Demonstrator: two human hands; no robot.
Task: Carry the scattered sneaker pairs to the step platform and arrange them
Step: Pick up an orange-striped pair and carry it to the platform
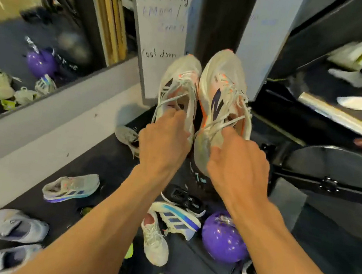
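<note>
I hold a pair of white sneakers with orange and dark blue marks up in front of me, toes pointing away. My left hand (163, 144) grips the heel of the left sneaker (180, 82). My right hand (238, 167) grips the heel of the right sneaker (224, 89). The two shoes touch side by side. Several other sneakers lie scattered on the dark floor below: a white and blue one (71, 187), a blue-striped one (175, 219), a black one (185, 200), a white one (154, 241) and two pale lavender ones (15, 225). No step platform is in view.
A purple ball (223, 238) lies on the floor at the right. A whiteboard (161, 27) leans against a dark post ahead. A mirror (36, 43) lines the left wall. A black exercise machine (336, 170) stands at the right. Another person's white shoes (358, 101) show at the far right.
</note>
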